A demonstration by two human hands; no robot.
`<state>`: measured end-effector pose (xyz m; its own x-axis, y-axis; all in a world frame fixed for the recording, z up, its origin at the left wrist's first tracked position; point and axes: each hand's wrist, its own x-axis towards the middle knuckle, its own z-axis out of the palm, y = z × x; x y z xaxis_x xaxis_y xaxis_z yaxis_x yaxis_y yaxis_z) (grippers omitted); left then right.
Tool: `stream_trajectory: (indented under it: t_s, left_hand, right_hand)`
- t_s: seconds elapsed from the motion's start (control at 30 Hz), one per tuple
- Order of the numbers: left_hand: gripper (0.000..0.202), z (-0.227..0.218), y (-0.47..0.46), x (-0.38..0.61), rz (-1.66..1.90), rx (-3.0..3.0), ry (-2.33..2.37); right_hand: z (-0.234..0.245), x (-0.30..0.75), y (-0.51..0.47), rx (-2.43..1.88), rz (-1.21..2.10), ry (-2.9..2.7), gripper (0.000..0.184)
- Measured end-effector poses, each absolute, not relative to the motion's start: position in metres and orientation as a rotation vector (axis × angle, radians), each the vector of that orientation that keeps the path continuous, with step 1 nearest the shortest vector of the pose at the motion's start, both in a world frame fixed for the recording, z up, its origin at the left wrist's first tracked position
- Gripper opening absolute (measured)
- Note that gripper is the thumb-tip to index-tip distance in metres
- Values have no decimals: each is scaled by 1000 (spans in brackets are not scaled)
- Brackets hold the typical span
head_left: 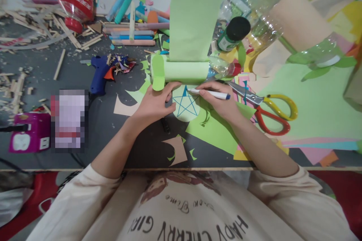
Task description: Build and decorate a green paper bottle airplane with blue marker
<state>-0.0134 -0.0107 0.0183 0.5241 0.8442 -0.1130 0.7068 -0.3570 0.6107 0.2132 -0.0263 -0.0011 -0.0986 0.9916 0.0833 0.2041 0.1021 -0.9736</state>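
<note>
My right hand (223,103) is closed round a white marker with a blue cap (210,93), its tip at the top right of a blue star (185,103) drawn on a pale green paper tab (185,115). My left hand (154,103) lies with fingers pressed on the tab's left edge, just under a light green paper roll (183,71). A tall rounded green paper sheet (194,19) rises behind the roll.
Yellow and red scissors (268,111) lie to the right on coloured paper sheets (316,105). A blue glue gun (98,73) sits at the left, wooden sticks (34,26) and glue sticks (130,37) behind it. A dark-capped bottle (234,32), plastic bottles and paper scraps crowd the back.
</note>
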Motion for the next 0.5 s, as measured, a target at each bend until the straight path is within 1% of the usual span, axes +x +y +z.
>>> stream_trajectory:
  t_s: [0.33, 0.5]
  left_hand:
    - [52, 17, -11, -14, 309, 2149, 1241]
    - [52, 17, -11, -14, 305, 2158, 1251]
  right_hand:
    - [-3, 215, -27, -1225, 1129, -1534, 10]
    - [-3, 214, -27, -1292, 1076, -1482, 11]
